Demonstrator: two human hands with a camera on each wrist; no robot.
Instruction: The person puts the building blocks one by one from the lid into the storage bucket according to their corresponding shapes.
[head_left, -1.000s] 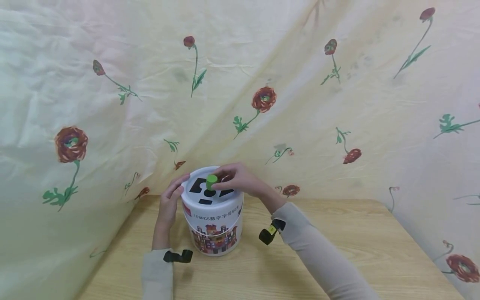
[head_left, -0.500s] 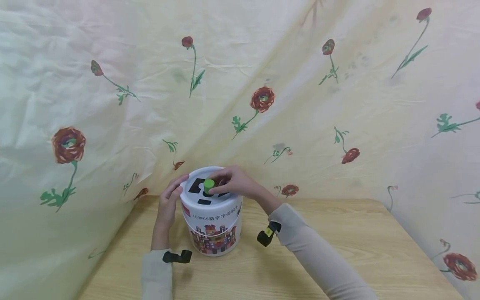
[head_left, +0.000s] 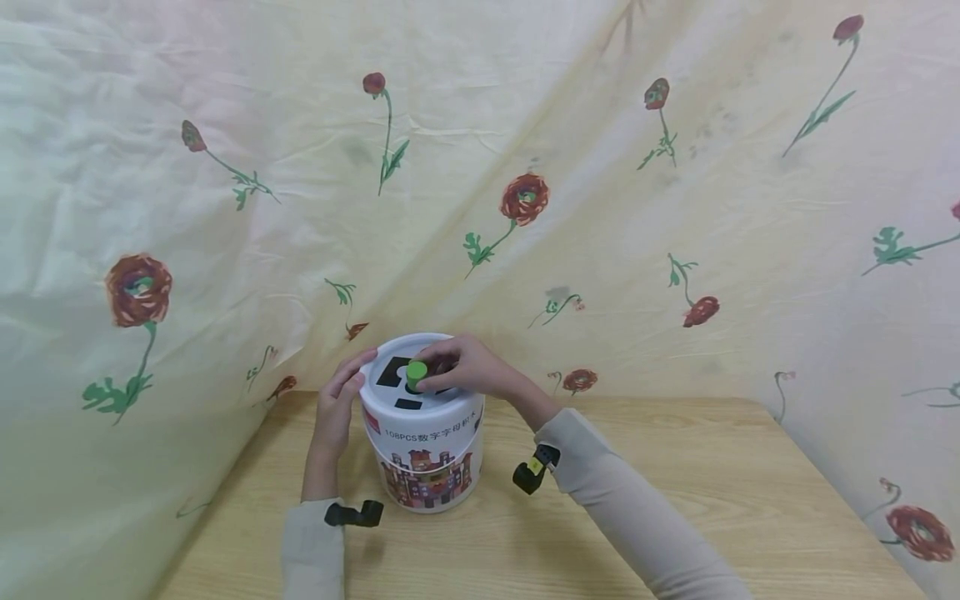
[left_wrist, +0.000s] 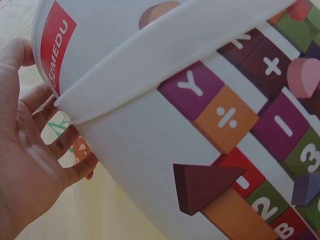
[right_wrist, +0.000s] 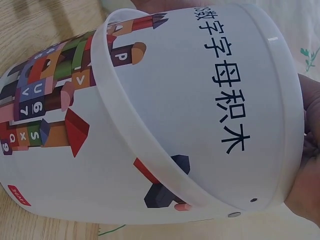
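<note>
A white plastic bucket (head_left: pixel 429 479) with printed toy blocks on its side stands upright on the table. Its white lid (head_left: pixel 372 387) has several dark shaped cut-outs. My right hand (head_left: pixel 480 367) pinches a green cylinder block (head_left: pixel 417 375) between thumb and fingers, upright over the middle of the lid, its lower end at the round cut-out. With fingers spread and only slightly bent, my left hand (head_left: pixel 337 408) rests against the left side of the bucket near the rim, as the left wrist view also shows. In the right wrist view, the bucket hides the block and most of the right hand.
The wooden table (head_left: pixel 637 467) extends to the right of the bucket. A flowered cloth (head_left: pixel 450 250) hangs behind it and along both sides. The white carrying handle (left_wrist: pixel 135 60) hangs down across the bucket's front. Black wrist straps (head_left: pixel 360 512) sit over both sleeves.
My right hand has shifted slightly left and down with the green cylinder block, bringing it lower over the middle of the lid. The left hand keeps its place on the bucket.
</note>
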